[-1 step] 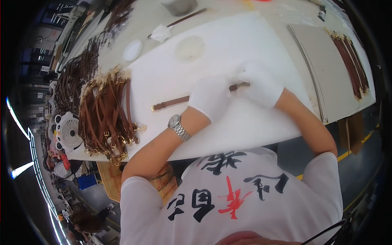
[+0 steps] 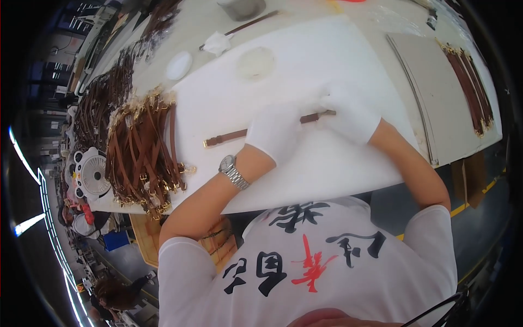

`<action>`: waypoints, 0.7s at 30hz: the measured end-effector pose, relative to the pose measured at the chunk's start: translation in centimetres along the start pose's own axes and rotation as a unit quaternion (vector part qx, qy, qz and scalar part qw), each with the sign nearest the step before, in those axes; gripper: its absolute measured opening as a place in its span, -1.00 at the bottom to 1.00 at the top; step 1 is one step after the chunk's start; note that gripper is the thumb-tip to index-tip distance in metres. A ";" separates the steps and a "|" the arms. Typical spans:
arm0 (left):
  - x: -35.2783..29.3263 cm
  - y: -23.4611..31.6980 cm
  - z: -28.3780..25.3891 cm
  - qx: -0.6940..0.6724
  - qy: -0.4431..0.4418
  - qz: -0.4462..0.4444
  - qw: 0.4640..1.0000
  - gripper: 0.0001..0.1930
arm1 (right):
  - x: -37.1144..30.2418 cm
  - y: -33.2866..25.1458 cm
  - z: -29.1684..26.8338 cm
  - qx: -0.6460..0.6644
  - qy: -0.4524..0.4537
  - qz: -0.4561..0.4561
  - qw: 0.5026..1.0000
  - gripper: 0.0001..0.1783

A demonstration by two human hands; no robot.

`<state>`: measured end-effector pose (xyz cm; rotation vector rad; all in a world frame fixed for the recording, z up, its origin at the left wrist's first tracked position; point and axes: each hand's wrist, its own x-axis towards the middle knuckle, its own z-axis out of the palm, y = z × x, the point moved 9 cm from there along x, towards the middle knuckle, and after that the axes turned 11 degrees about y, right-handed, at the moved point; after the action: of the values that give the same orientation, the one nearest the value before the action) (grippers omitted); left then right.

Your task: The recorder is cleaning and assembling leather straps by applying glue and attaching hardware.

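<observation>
A brown leather strap with a gold buckle at its left end lies slantwise over the white work surface. Across its middle is my left hand, in a white glove, closed on the strap. My right hand, gloved likewise, holds the strap's right end, whose dark tip shows between the two hands. Glare washes out the gloves, so single fingers are hard to make out. To the left lies a thick pile of similar brown straps with gold buckles.
A small white fan stands by the table's left edge. Beyond the hands are a white oval dish, a crumpled white cloth and a grey container. Grey board lies at right, with finished-looking brown straps beside it.
My left hand has slid slightly left along the strap, and more of the strap shows between the hands. My right hand is nearly in the same place.
</observation>
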<state>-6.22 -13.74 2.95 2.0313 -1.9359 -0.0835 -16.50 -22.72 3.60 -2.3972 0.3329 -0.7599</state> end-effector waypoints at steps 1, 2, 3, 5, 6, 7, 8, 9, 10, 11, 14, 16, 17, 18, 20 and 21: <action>-1.2 -1.7 -0.3 0.019 -0.003 -0.017 1.000 -0.88 | -0.3 0.7 -0.3 0.001 -0.002 0.042 0.999 -0.84; -2.2 -3.1 -0.7 0.037 -0.007 -0.034 0.999 -0.89 | -0.2 0.7 -0.3 0.002 -0.003 0.041 0.999 -0.84; -2.4 -3.8 -1.0 0.034 -0.007 -0.029 0.999 -0.89 | -0.3 0.9 -0.4 0.001 -0.007 0.028 1.000 -0.85; -3.1 -5.9 -1.6 0.039 -0.035 -0.102 0.993 -0.92 | -0.3 1.0 -0.4 0.001 -0.010 0.014 1.000 -0.85; -2.6 -5.7 -1.4 0.039 -0.034 -0.107 0.993 -0.92 | -0.2 1.4 0.1 0.008 -0.009 0.028 1.000 -0.85; -1.0 -4.0 -1.4 0.000 -0.016 -0.098 0.995 -0.93 | -0.3 1.4 0.1 0.013 -0.009 0.045 0.999 -0.85; -0.1 -2.9 -1.0 -0.036 0.002 -0.097 0.995 -0.93 | -0.1 1.2 0.4 0.018 -0.016 0.041 0.999 -0.85; 0.3 -1.9 0.3 -0.038 0.002 -0.103 0.994 -0.93 | 0.1 0.7 0.3 0.018 -0.018 0.022 0.999 -0.85; 1.5 0.4 0.1 -0.058 0.070 -0.026 0.996 -0.93 | 0.6 0.3 0.2 0.019 -0.018 -0.002 1.000 -0.85; 1.6 2.0 -0.7 -0.076 0.136 0.050 0.987 -0.92 | 0.4 0.5 0.4 0.023 -0.023 -0.009 0.999 -0.85; -0.2 -0.7 -0.6 -0.012 0.041 -0.003 0.999 -0.90 | -0.5 0.8 -0.6 -0.028 0.012 0.007 1.000 -0.84; -3.4 -4.4 -2.4 0.027 0.086 -0.018 0.996 -0.90 | -0.6 1.0 -0.4 -0.025 -0.027 0.044 0.998 -0.82; -5.2 -6.3 -3.5 0.059 0.091 -0.040 0.993 -0.94 | -0.8 1.2 -0.5 -0.025 -0.023 0.047 0.998 -0.82; -6.6 -7.9 -4.8 0.091 0.096 -0.061 0.989 -0.93 | -0.7 1.1 -0.5 -0.018 -0.022 0.039 0.999 -0.83; -7.6 -9.8 -4.6 0.102 0.076 -0.086 0.988 -0.94 | -1.2 1.0 -0.2 -0.017 -0.021 0.045 0.999 -0.83; -8.2 -10.8 -4.5 0.121 0.062 -0.123 0.983 -0.91 | -1.0 0.5 -0.2 -0.023 -0.008 0.035 0.999 -0.84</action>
<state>4.75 -4.60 2.74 2.3629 -1.6815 0.2262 -17.41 -22.82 2.97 -2.4192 0.4298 -0.7069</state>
